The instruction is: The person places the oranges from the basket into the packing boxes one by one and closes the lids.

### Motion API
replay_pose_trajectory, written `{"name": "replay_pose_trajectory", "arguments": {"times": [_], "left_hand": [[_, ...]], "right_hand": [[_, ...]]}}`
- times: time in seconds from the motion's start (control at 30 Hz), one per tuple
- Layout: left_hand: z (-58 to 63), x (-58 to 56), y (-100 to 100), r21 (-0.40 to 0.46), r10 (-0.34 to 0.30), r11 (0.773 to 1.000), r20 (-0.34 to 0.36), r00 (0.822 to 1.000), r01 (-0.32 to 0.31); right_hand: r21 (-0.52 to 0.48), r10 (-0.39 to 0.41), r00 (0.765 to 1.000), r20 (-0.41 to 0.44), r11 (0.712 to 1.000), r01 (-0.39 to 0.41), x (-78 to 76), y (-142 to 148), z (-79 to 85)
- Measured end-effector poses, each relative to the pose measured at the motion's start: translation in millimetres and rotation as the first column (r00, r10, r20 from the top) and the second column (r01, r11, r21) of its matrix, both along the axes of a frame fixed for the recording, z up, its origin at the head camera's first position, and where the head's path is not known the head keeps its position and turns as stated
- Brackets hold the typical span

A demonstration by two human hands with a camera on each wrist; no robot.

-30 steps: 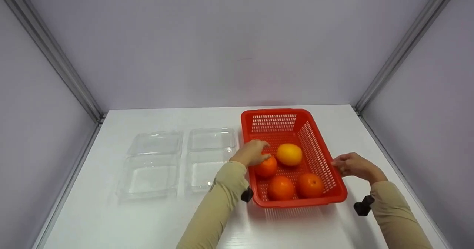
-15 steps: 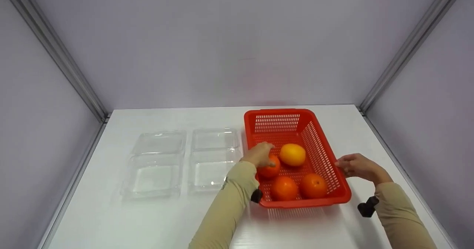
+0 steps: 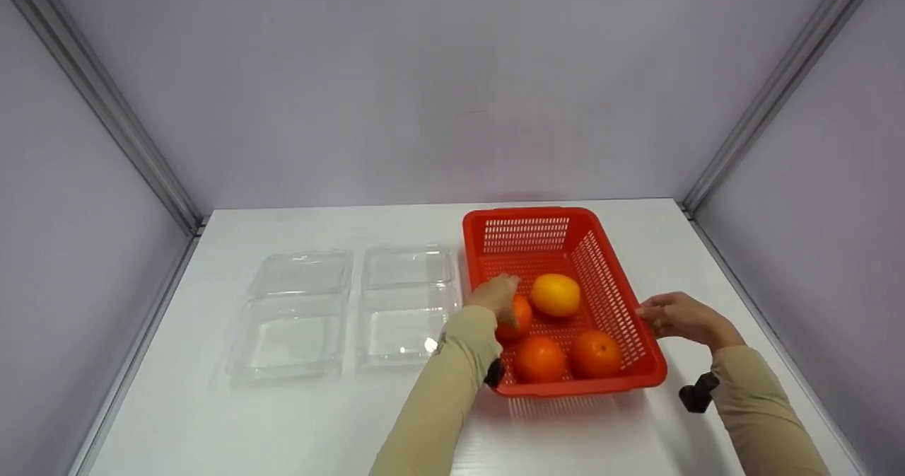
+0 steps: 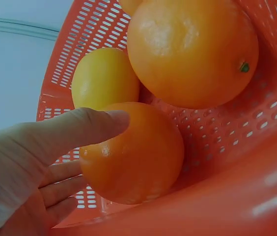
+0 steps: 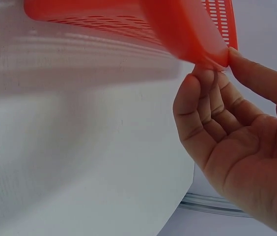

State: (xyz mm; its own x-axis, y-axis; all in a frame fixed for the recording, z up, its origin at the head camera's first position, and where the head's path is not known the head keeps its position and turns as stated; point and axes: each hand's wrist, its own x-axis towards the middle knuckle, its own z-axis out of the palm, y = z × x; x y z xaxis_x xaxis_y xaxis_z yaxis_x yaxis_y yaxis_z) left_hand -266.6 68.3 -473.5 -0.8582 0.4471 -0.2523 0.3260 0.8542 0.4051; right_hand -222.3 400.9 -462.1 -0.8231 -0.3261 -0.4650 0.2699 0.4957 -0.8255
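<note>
A red plastic basket holds several round fruits. My left hand reaches over its left rim and grips an orange; the left wrist view has the thumb on top of this orange and the fingers around its side, partly hidden. Beside it lies a yellower fruit. Two more oranges, one left and one right, sit at the basket's near end. At the right side, my right hand pinches the basket's rim between thumb and fingers.
Left of the basket, two clear plastic clamshell boxes, one farther left and one nearer the basket, lie with lids laid back on the white table. Pale walls enclose the table at the back and both sides.
My left hand has moved slightly right and down, and its fingers have drawn in around the orange. The right hand stays at the basket's rim, and the basket keeps its place.
</note>
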Motion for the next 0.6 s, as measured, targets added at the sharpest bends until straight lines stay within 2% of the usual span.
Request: {"name": "replay_pose_trajectory", "arguments": {"times": [0.2,0.6], "left_hand": [[3.2,1.0,6,-0.099,-0.021,0.995,-0.036,0.999,0.018],[-7.8,-5.2,18,-0.234,-0.028,0.972,-0.089,0.996,0.007]], "right_hand": [[0.003,0.005,1.0,0.005,1.0,-0.005,0.3,0,0.3],[0.017,-0.015,1.0,0.002,1.0,0.015,0.1,-1,-0.6]]}}
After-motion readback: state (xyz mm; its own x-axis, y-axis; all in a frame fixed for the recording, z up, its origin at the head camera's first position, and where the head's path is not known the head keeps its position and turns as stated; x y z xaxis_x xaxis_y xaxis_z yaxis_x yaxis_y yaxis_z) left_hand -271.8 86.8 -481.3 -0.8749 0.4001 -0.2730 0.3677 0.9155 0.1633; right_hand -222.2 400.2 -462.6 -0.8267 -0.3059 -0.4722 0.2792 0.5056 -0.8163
